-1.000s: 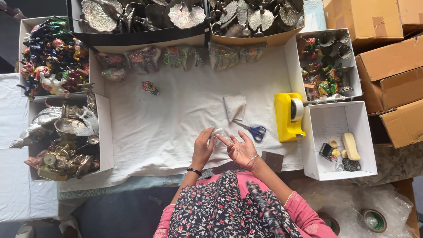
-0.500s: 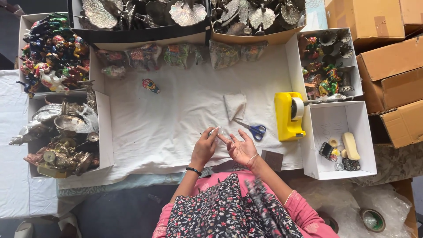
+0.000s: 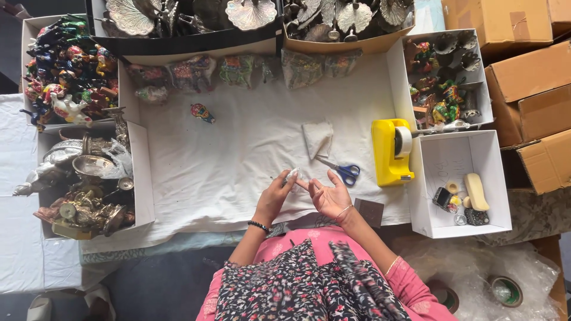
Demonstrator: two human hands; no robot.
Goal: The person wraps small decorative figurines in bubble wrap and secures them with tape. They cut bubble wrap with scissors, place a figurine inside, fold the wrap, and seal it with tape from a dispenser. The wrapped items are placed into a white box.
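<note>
Hands meet near the counter's front edge: left hand (image 3: 275, 196) pinches a small clear-wrapped piece (image 3: 291, 175) in its grip, right hand (image 3: 330, 196) open-palmed beside it, blue-handled scissors (image 3: 340, 170) just beyond.

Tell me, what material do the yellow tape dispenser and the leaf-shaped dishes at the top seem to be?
Yellow tape dispenser: probably plastic, glossy and evenly coloured. Leaf-shaped dishes: likely silvery metal, with bright reflections on ribbed surfaces; plated or solid is unclear.
</note>
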